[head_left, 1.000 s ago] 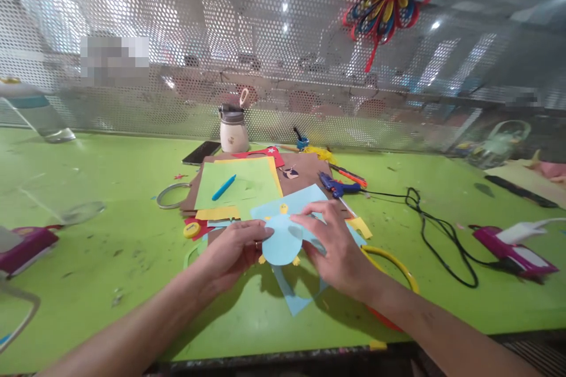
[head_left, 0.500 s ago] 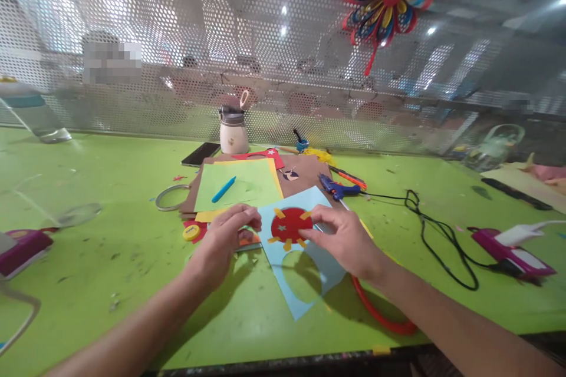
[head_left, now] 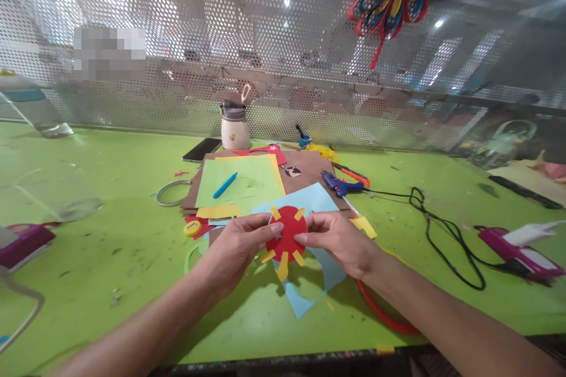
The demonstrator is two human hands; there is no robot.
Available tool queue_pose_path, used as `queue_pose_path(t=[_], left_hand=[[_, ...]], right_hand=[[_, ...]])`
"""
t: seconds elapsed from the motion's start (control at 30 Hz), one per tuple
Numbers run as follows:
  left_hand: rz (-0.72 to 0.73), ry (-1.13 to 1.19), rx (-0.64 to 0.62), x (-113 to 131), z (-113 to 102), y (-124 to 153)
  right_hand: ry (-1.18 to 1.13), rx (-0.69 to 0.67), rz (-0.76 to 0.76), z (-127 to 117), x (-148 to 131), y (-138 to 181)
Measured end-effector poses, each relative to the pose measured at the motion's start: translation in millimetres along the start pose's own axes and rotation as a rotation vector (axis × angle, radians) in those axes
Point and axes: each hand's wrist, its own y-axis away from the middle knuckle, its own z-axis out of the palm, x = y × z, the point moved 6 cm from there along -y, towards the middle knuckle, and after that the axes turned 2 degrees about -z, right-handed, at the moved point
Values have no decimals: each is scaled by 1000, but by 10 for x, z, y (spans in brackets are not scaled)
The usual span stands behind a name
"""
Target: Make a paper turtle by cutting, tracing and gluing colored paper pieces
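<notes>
Between my two hands is a red paper disc (head_left: pixel 290 238) with yellow paper strips around its rim and a small pale star on its face. My left hand (head_left: pixel 241 247) pinches its left edge, the thumb over the star. At the right edge, my right hand (head_left: pixel 338 241) grips it between thumb and fingers. Below the disc lies a light blue paper sheet (head_left: pixel 333 271) with a round hole cut in it. Behind my left hand, a blue pen (head_left: pixel 225 185) rests on a light green paper sheet (head_left: pixel 260 179).
A blue glue gun (head_left: pixel 342 184) lies right of the brown cardboard (head_left: pixel 305 159), its black cable running to a purple power strip (head_left: pixel 522 250). A white jar (head_left: pixel 235 129), a phone (head_left: pixel 202 149) and a roll of tape (head_left: pixel 173 193) stand or lie around the papers. A red ring (head_left: pixel 384 309) is under my right forearm.
My left hand has closed on the disc's left edge. The disc is now held in both hands, nearer to me and turned, instead of in my right hand alone.
</notes>
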Motion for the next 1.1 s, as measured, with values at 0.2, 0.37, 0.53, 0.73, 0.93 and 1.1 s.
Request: queue_pose_path(t=[0.2, 0.37, 0.53, 0.73, 0.93, 1.1], left_hand=[[-40, 1, 125, -34, -21, 0], [-78, 1, 137, -79, -35, -14], [-90, -35, 139, -122, -67, -29], [-9, -106, 122, -113, -77, -28], [85, -310, 191, -22, -100, 9], [379, -608, 160, 167, -12, 76]], right_hand=[[-17, 33, 14, -3, 77, -26], [4, 59, 10, 3, 108, -30], [57, 57, -17, 4, 117, -17], [162, 46, -102, 29, 33, 8], [230, 37, -166, 30, -21, 66], [334, -3, -286, -5, -320, 188]])
